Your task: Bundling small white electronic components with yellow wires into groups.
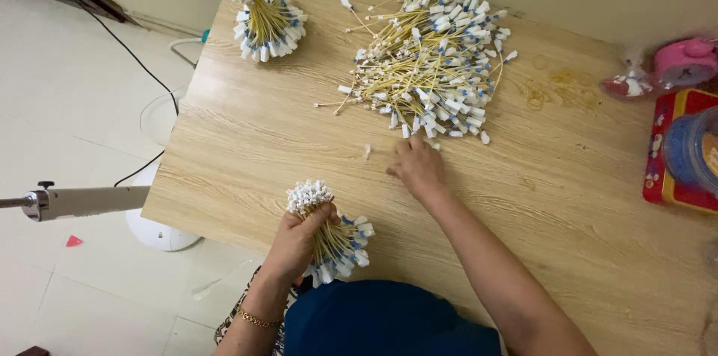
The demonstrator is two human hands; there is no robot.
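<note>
While the left hand (298, 245) gripped a bundle of yellow wires with white connectors (329, 232) at the wooden table's (262, 139) near edge, the right hand (417, 167), fingers curled, touched the loose wire pile (430, 64); a clear plastic tub (692, 148) stood far right, contents unclear.

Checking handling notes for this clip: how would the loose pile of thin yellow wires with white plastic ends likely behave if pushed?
The loose pile of thin yellow wires would probably scatter rather than slide whole, since strands lie crisscrossed and unbound. Each looks light and bendy. Some may snag together; the right hand reaches its near edge on the wooden table.
</note>
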